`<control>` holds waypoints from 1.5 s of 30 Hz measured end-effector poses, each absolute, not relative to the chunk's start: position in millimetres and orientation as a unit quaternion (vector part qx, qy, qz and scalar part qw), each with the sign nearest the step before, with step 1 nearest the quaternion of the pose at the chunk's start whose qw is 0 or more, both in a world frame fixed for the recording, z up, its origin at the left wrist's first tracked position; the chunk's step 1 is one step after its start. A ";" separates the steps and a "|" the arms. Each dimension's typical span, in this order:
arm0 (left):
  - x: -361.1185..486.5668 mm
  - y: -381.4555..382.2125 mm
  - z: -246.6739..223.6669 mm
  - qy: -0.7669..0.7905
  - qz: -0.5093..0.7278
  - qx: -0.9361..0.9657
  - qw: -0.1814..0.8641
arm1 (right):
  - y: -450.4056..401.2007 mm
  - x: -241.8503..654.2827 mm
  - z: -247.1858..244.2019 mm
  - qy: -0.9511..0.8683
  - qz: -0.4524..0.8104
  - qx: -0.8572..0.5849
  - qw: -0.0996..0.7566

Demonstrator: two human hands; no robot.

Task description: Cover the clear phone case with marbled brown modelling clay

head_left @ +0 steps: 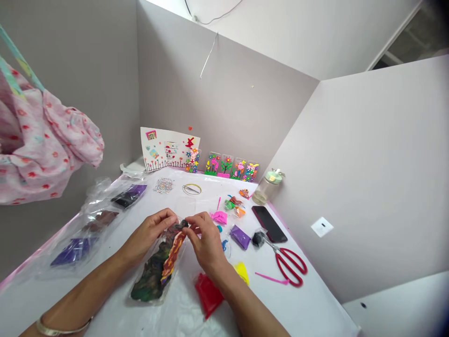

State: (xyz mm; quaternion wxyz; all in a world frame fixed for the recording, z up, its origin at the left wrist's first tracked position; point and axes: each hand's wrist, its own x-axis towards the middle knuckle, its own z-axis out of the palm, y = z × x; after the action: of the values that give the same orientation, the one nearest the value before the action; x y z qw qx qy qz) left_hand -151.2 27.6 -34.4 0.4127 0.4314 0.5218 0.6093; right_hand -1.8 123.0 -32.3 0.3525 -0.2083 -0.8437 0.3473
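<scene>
A clear rectangular plastic case (164, 296) lies tilted away from me on the white table. Dark green and brown marbled modelling clay (152, 274) covers much of it, and a wavy orange-red clay strip (172, 257) runs along its right side. My left hand (152, 232) grips the case's far left edge, thumb and fingers together. At the far right end of the case, my right hand (204, 238) pinches the clay at the top of the strip. Its fingertips partly cover what they press.
Red-handled scissors (291, 267), a phone (269, 223) and a bottle (267, 187) stand or lie right. Purple (240, 237), red (208, 292), yellow (242, 271) and pink clay (220, 217) surround my right arm. Rhinestones (163, 186) and decorated panels (226, 164) are behind; plastic bags (94, 224) lie left.
</scene>
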 end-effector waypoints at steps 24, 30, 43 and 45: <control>-138.8 28.9 -30.3 0.499 0.709 0.310 0.390 | 99.9 7.7 -24.7 -0.910 0.173 -0.018 0.376; -139.2 27.6 -27.3 0.473 0.723 0.294 0.407 | 95.7 5.3 -29.1 -0.895 0.203 -0.066 0.391; -141.4 35.9 -45.1 0.516 0.713 0.265 0.394 | 87.3 12.9 -11.5 -0.893 0.392 -0.068 0.212; -145.7 40.5 -53.0 0.530 0.713 0.263 0.376 | 87.6 23.2 0.9 -0.788 0.586 -0.047 0.185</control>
State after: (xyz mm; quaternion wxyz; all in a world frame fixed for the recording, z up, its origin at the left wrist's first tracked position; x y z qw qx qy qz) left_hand -145.7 40.5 -53.0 0.3762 0.2633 0.5302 0.7128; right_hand 23.2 87.6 0.9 0.1849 -0.0474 -0.7876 0.5859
